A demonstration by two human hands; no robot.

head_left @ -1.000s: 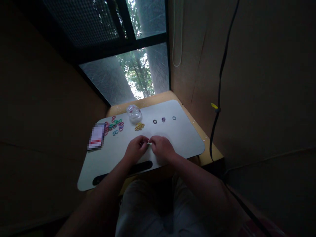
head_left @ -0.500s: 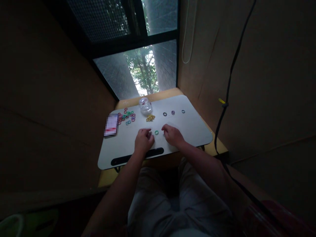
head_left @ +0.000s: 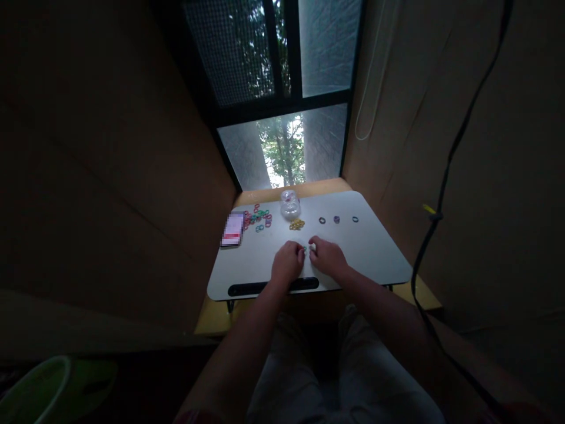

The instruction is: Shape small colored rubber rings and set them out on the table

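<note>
The left hand [head_left: 289, 262] and the right hand [head_left: 327, 256] are hovering close together over the near middle of the white table [head_left: 375, 253]. A small green ring [head_left: 304, 249] is lying between them, right beside the left fingertips; whether the left grip is holding it, I cannot tell. The right grip is standing slightly open, thumb and forefinger apart, with nothing visible between them. Beyond the hands, a gold-coloured pile of rings [head_left: 296, 224] is sitting in front of a clear plastic jar [head_left: 290, 206]. To the right, a dark ring [head_left: 322, 221], a purple ring [head_left: 336, 219] and a teal ring [head_left: 355, 219] are forming a spaced row. Loose multicoloured rings [head_left: 256, 218] are lying leftward, near a pixelated phone-shaped item [head_left: 232, 229].
</note>
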